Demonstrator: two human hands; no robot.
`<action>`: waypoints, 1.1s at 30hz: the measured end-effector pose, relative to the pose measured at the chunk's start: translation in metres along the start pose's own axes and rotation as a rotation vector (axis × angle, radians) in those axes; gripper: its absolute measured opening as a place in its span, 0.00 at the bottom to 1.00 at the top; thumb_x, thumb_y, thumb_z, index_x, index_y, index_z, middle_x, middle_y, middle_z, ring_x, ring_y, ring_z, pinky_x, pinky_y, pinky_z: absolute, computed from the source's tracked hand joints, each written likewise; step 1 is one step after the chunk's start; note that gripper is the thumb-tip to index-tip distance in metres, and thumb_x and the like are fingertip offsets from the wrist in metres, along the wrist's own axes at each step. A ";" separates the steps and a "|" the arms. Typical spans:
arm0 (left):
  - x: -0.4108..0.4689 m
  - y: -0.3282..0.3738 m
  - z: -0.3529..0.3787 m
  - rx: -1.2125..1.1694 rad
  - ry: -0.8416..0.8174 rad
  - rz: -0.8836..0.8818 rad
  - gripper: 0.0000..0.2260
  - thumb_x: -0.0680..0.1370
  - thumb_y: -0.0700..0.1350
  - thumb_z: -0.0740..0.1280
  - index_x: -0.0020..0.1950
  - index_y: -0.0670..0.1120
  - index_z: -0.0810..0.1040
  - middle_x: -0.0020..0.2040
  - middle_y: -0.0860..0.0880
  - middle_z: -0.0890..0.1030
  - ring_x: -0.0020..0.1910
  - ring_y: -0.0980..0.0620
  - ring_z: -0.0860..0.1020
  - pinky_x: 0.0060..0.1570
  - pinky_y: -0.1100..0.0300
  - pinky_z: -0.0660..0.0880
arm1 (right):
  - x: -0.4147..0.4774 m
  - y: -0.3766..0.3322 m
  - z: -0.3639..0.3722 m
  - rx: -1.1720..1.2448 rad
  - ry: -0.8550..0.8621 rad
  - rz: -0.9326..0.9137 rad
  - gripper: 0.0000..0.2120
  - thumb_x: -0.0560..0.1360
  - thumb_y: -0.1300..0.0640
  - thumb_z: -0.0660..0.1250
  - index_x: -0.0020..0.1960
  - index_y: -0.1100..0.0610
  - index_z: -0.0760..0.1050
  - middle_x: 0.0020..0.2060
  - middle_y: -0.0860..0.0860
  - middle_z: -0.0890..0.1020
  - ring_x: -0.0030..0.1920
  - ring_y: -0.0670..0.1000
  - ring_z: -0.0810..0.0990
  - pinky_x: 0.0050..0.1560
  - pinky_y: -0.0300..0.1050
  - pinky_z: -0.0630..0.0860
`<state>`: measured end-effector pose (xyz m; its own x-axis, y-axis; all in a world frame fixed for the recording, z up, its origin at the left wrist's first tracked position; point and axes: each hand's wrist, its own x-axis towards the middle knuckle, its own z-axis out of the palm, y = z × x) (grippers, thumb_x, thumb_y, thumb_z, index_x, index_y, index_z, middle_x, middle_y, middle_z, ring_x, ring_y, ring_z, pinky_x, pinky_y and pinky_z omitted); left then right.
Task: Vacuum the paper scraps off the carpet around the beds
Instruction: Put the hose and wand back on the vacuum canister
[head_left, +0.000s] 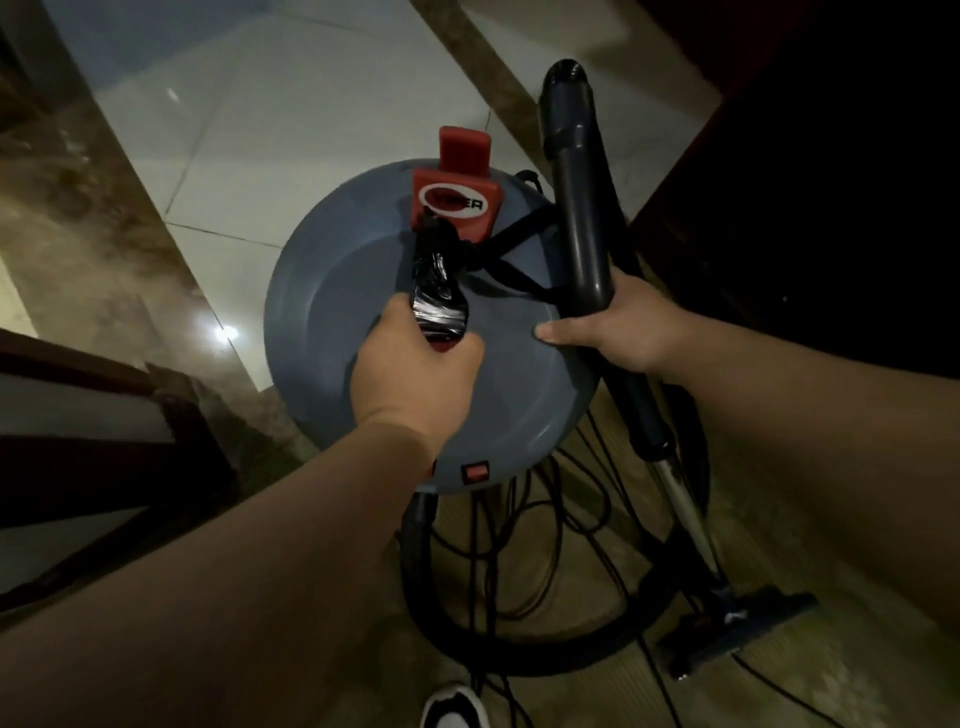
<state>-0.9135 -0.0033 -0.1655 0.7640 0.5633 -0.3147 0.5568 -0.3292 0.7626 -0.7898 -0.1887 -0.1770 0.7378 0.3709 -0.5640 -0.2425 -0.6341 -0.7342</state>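
Note:
A round grey-blue vacuum cleaner (498, 374) fills the middle of the view, seen from above. Its red handle (460, 200) is wrapped in black tape near me. My left hand (415, 369) grips the taped end of that handle. My right hand (618, 325) holds the dark curved wand grip (571, 171) beside the canister, thumb stretched over the lid. The metal wand (685, 504) runs down to the floor nozzle (743, 631) on the carpet at lower right. No paper scraps show in this dim view.
A black hose (415, 551) and loose power cord (524, 525) loop on the carpet below the canister. Pale floor tiles (291, 124) with a brown marble border lie beyond. Dark wooden furniture (831, 156) stands at right, dark wood edges at left. A shoe tip (452, 706) shows at the bottom.

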 end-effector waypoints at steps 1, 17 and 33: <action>0.012 0.004 -0.001 0.018 0.001 0.015 0.12 0.74 0.52 0.70 0.54 0.51 0.73 0.46 0.55 0.78 0.46 0.48 0.77 0.52 0.48 0.78 | 0.009 -0.004 -0.002 0.009 0.012 0.004 0.40 0.69 0.49 0.84 0.76 0.47 0.70 0.64 0.44 0.80 0.61 0.46 0.79 0.57 0.39 0.74; 0.263 0.113 0.019 0.168 -0.062 0.225 0.14 0.76 0.55 0.66 0.59 0.51 0.70 0.44 0.55 0.75 0.42 0.49 0.75 0.44 0.52 0.70 | 0.186 -0.095 -0.076 0.210 0.292 0.031 0.36 0.71 0.49 0.82 0.75 0.52 0.71 0.62 0.48 0.80 0.63 0.50 0.80 0.62 0.42 0.76; 0.491 0.251 0.091 0.194 -0.346 0.417 0.10 0.76 0.54 0.67 0.51 0.54 0.69 0.42 0.57 0.75 0.46 0.48 0.77 0.47 0.54 0.75 | 0.343 -0.151 -0.186 0.420 0.556 0.229 0.26 0.74 0.50 0.80 0.68 0.46 0.76 0.56 0.44 0.84 0.54 0.44 0.84 0.55 0.40 0.82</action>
<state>-0.3693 0.1220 -0.1801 0.9759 0.0859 -0.2008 0.2100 -0.6220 0.7543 -0.3831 -0.0925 -0.1891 0.8230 -0.2096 -0.5280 -0.5680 -0.2996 -0.7665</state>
